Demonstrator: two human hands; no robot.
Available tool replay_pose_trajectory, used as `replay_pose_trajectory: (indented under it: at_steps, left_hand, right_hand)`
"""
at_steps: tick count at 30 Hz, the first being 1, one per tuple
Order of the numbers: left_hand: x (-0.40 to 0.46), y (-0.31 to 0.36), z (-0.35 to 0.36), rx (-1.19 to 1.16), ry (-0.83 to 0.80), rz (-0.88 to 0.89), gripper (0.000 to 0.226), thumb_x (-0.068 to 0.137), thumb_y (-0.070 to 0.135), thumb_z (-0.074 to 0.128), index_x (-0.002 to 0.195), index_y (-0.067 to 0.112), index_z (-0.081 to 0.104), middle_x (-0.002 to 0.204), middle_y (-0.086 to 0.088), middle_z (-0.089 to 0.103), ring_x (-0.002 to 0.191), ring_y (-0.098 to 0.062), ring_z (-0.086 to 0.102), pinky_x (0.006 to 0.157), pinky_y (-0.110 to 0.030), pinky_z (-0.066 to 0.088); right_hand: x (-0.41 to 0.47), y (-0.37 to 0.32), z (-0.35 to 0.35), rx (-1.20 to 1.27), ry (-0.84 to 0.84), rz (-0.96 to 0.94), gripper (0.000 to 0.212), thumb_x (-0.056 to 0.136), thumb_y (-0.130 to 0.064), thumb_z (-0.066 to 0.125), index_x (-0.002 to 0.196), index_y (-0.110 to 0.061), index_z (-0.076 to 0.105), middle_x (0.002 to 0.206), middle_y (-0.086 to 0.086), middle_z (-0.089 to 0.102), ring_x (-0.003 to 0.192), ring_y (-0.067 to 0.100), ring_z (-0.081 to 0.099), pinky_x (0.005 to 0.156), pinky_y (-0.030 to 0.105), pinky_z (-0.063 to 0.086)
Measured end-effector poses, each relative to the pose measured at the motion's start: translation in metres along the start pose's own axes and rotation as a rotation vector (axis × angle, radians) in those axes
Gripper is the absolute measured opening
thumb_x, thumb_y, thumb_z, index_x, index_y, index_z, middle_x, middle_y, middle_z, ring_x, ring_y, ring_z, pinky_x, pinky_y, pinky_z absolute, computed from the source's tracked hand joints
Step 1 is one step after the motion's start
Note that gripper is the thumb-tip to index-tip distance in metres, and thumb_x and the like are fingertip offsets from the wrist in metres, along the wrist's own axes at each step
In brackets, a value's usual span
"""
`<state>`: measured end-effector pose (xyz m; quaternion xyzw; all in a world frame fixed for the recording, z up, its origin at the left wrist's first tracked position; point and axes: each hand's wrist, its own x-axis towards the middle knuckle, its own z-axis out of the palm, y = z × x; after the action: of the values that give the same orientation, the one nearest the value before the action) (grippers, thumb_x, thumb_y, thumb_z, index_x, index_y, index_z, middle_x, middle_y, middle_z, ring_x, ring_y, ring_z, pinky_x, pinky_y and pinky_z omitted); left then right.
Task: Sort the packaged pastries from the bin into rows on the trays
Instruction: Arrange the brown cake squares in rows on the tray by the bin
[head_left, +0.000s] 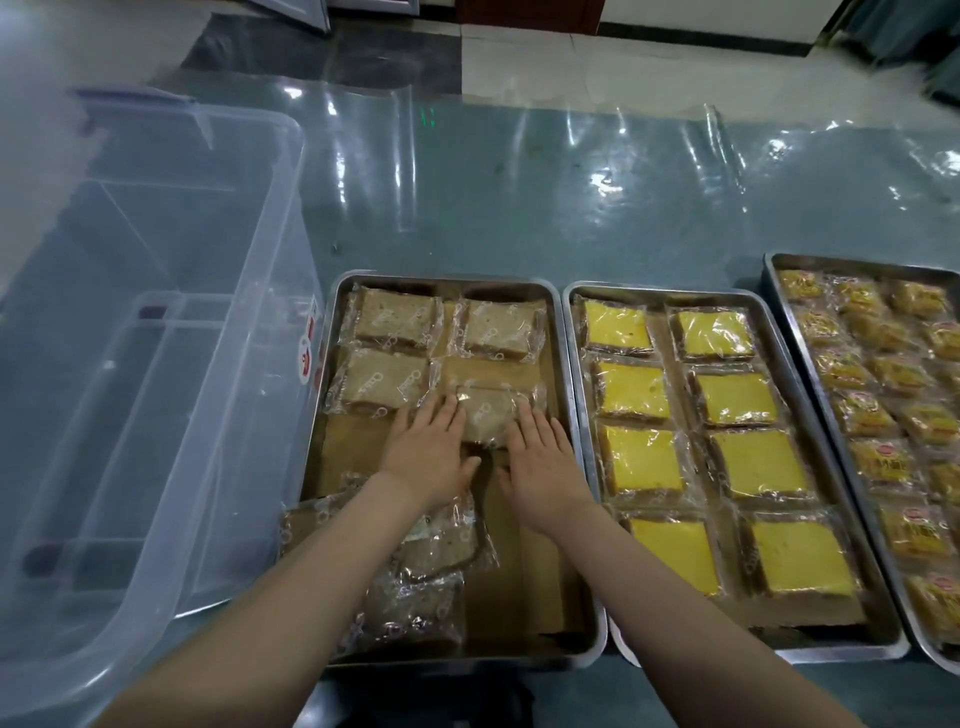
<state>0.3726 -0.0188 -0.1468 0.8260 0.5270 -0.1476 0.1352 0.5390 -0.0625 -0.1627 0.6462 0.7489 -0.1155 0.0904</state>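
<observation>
Three metal trays sit side by side on the plastic-covered table (519, 208), seen from my head camera, with the clear plastic bin (130, 364) to their left, nothing visible in it. My left hand (428, 457) and right hand (543, 467) lie flat over the left tray (563, 415), fingers straight and slightly spread. Both sets of fingertips touch the sides of one wrapped brown pastry (491, 415), the left hand on its left edge and the right hand on its right edge. That pastry lies in the tray's right column, a little below and apart from the second row. Three more brown pastries (395, 317) are laid out at the far end of this tray, two in the first row and one on the left of the second. A loose pile of wrapped brown pastries (415, 597) lies at the near left corner, partly under my left forearm. The middle tray (571, 364) holds eight yellow cake slices (639, 462) in two columns. The right tray (810, 374) is packed with small yellow packets (883, 462).
</observation>
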Motion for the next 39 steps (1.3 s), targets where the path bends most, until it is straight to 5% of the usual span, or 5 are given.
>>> replay_pose_trajectory:
  at_steps: [7,12,18,30,39]
  left_hand:
    - [0.021,-0.005,-0.007,-0.027,-0.003,-0.023,0.075,0.099,0.055,0.028,0.156,0.016,0.002,0.164,-0.002,-0.004,0.15,-0.023,-0.005,0.121,-0.048,0.002]
    - [0.026,-0.006,-0.011,-0.091,0.016,0.001,0.075,0.099,0.051,0.034,0.156,0.014,0.003,0.164,-0.005,-0.003,0.15,-0.023,-0.004,0.121,-0.047,-0.002]
    - [0.014,0.002,-0.006,-0.105,0.181,0.145,0.055,0.096,0.045,0.04,0.146,0.022,0.038,0.159,-0.007,0.025,0.146,-0.026,0.018,0.121,-0.045,0.001]
    - [0.018,0.015,-0.001,-0.178,0.052,0.138,0.065,0.096,0.046,0.045,0.152,0.02,0.023,0.162,-0.011,0.009,0.148,-0.028,0.009,0.117,-0.043,0.018]
    - [-0.015,-0.004,-0.007,-0.294,0.094,0.116,0.047,0.097,0.04,0.044,0.141,0.023,0.044,0.156,-0.002,0.03,0.143,-0.021,0.022,0.118,-0.04,0.017]
  right_hand:
    - [0.031,0.014,-0.011,0.054,-0.002,-0.012,0.066,0.102,-0.039,0.033,0.156,-0.009,0.008,0.164,0.012,-0.002,0.151,0.024,-0.001,0.122,0.038,-0.003]
    - [0.051,0.009,-0.027,0.203,0.145,0.109,0.058,0.097,-0.04,0.041,0.146,-0.008,0.038,0.157,0.011,0.03,0.146,0.024,0.025,0.121,0.043,0.016]
    - [0.094,0.013,-0.037,0.211,0.149,0.099,0.064,0.099,-0.039,0.04,0.154,-0.013,0.02,0.162,0.016,0.015,0.149,0.03,0.014,0.122,0.046,0.011]
    - [0.125,0.036,-0.041,0.166,-0.007,0.045,0.06,0.101,-0.048,0.034,0.152,-0.019,0.022,0.163,0.012,0.008,0.151,0.028,0.006,0.122,0.047,0.004]
    - [0.055,0.022,-0.027,0.387,0.215,-0.018,0.054,0.1,-0.037,0.044,0.147,-0.011,0.038,0.156,0.009,0.032,0.147,0.025,0.022,0.121,0.044,0.018]
